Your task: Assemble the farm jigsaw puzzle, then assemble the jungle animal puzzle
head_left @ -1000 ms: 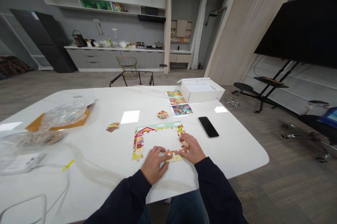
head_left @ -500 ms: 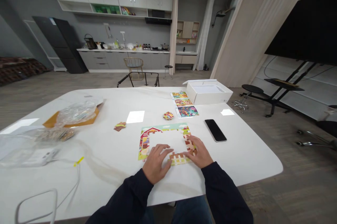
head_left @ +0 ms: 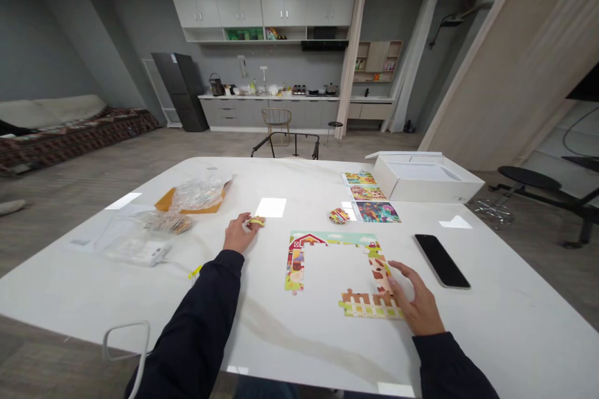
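Note:
A partly assembled jigsaw puzzle frame [head_left: 337,238] with a farm picture lies on the table, its middle showing bare tabletop. The frame has a gap along its lower left edge. My left hand [head_left: 239,233] reaches out to the left, thumb and fingers closed around a small pile of puzzle pieces [head_left: 257,221]. My right hand [head_left: 416,300] rests at the right edge of the puzzle, fingers apart and touching the cow and fence pieces. A round stack of puzzle pieces [head_left: 339,216] sits beyond the frame.
Picture cards [head_left: 372,199] lie by an open white box [head_left: 425,177] at the back right. A phone [head_left: 442,261] is right of my right hand. Plastic bags [head_left: 199,193], a white power strip [head_left: 152,253] and its cable occupy the left side of the white table [head_left: 299,336].
My left hand has left the puzzle and moved left to the small pile of pieces. My right hand stays at the puzzle's right edge. The camera view has turned left.

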`<state>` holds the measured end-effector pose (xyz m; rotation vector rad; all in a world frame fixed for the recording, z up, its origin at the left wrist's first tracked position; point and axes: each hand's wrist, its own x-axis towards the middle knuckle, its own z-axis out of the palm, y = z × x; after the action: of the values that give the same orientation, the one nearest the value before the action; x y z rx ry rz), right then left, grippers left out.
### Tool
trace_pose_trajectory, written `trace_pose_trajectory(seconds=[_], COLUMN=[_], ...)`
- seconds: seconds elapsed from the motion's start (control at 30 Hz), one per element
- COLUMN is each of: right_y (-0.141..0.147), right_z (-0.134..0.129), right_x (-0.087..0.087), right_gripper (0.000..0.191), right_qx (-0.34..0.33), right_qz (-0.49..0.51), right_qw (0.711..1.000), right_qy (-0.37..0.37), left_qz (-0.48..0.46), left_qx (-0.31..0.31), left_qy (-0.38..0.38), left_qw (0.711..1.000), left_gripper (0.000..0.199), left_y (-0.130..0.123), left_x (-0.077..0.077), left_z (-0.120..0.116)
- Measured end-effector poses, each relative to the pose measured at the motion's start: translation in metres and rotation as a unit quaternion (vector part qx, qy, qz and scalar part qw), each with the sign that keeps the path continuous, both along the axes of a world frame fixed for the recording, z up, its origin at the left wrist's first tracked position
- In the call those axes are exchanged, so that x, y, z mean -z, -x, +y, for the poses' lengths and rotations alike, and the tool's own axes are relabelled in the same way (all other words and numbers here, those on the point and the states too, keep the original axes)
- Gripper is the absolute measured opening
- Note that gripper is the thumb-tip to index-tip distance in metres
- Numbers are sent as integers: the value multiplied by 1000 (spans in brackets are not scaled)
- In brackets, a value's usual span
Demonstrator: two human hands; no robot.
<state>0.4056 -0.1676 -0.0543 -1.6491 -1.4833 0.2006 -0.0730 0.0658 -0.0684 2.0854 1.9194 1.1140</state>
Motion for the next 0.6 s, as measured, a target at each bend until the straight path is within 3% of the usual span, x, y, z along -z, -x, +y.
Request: trace_pose_trajectory(seconds=[0.23,0.6], right_y=[5,4], right_z=[1,2], right_x=[2,3], right_gripper=[50,49], right_qx=[25,26], right_qz=[14,22], right_qw=[1000,999], right_qy=[-8,-12], left_qz=[-6,-26], left_qx=[32,57], left_qy=[2,-43], left_qw=[999,997], left_gripper=[43,38], left_y=[4,-6], left_x=[-3,-10], left_z=[4,-7])
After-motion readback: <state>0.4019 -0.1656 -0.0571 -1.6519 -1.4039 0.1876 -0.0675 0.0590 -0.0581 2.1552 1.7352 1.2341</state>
